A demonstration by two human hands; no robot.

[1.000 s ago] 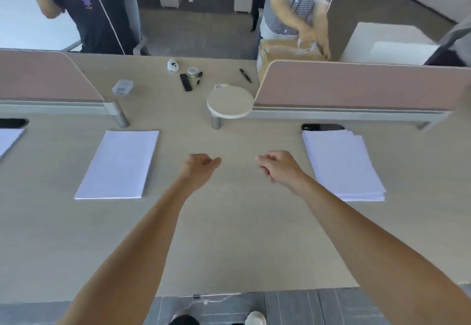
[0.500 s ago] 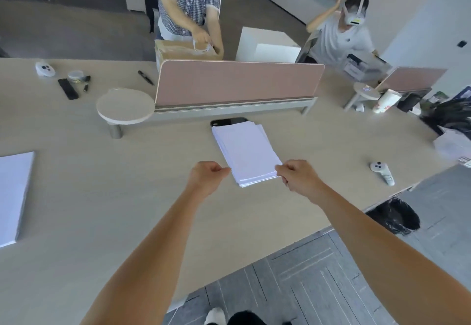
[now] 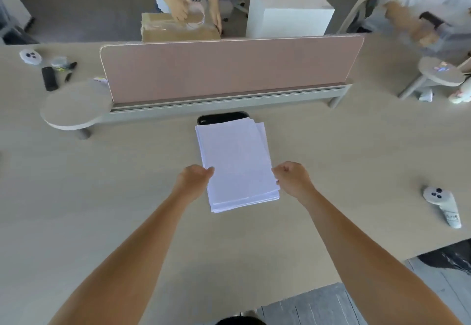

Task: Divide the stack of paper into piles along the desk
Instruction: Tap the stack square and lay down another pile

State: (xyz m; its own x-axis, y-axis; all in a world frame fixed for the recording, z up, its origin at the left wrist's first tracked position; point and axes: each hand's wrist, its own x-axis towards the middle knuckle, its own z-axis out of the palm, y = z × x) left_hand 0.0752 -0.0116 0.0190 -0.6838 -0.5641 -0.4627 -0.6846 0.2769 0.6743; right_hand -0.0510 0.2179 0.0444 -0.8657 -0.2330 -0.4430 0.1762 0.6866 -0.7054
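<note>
A thick stack of white paper (image 3: 237,166), its sheets slightly fanned, lies on the light wooden desk (image 3: 102,197) right in front of me. My left hand (image 3: 193,179) is curled into a loose fist against the stack's left edge, thumb touching the paper. At the right edge, my right hand (image 3: 293,179) is curled the same way, knuckles against the sheets. No sheet is lifted. The other piles are out of view.
A black phone (image 3: 221,117) lies partly under the stack's far end, below a pink divider (image 3: 229,67). A white controller (image 3: 443,205) lies at the right, near the desk edge. A round shelf (image 3: 74,108) and small items sit far left. People work beyond the divider.
The view has swung right, away from the left pile, and the stack is now centred. Both fists have moved from bare desk to the stack's two sides.
</note>
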